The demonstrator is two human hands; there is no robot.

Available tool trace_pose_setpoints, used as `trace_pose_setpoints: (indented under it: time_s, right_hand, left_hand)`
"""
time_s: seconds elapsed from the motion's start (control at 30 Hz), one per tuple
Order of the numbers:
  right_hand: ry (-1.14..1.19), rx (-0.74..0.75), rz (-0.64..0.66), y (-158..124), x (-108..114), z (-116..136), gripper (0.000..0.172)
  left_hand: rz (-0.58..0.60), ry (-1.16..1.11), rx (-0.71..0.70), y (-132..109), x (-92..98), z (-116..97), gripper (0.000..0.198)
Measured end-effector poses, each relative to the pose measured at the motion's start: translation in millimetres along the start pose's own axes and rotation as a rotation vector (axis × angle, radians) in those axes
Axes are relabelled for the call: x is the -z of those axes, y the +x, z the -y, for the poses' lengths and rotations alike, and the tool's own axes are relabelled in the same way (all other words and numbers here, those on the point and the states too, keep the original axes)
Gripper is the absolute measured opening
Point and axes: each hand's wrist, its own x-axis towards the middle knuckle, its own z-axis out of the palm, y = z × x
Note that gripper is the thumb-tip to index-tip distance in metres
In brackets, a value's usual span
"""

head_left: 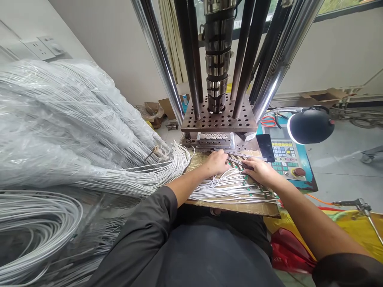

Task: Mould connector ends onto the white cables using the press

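Observation:
My left hand (218, 162) is curled at the left end of a narrow metal strip (235, 160) on the cardboard-covered work board. Over the strip's right end, my right hand (259, 170) is bent with thumb and fingers close together. What lies under the fingertips is partly hidden. White cables (215, 193) with green-marked ends lie side by side just below the hands. Beyond them, the press's perforated plate (220, 126) hangs over a metal mould (215, 139) with a patterned row inside.
Plastic-wrapped cable bundles (68, 119) fill the left side. A control panel (289, 155) and a black lamp (312, 125) stand at right, with a dark flat device (265, 147) beside the mould. An air gun (356, 204) lies lower right. Chrome columns (163, 59) flank the press.

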Motion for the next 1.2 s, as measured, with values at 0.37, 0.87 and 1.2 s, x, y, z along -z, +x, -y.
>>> trace_pose_setpoints:
  time_s: [0.37,0.87,1.2]
  right_hand:
    - [0.072,-0.013,-0.003,6.5,5.2,8.6,0.038]
    - [0.026,0.033,-0.249,85.7,16.9,11.8,0.044]
    - [0.036,0.124,-0.289,163.0,23.2,-15.1,0.017]
  left_hand:
    - [0.008,-0.13,0.002,2.0,-0.3,8.3,0.04]
    - [-0.208,-0.285,0.19,14.2,40.4,58.5,0.052]
    - [-0.106,-0.301,0.293,68.0,44.7,104.8,0.048]
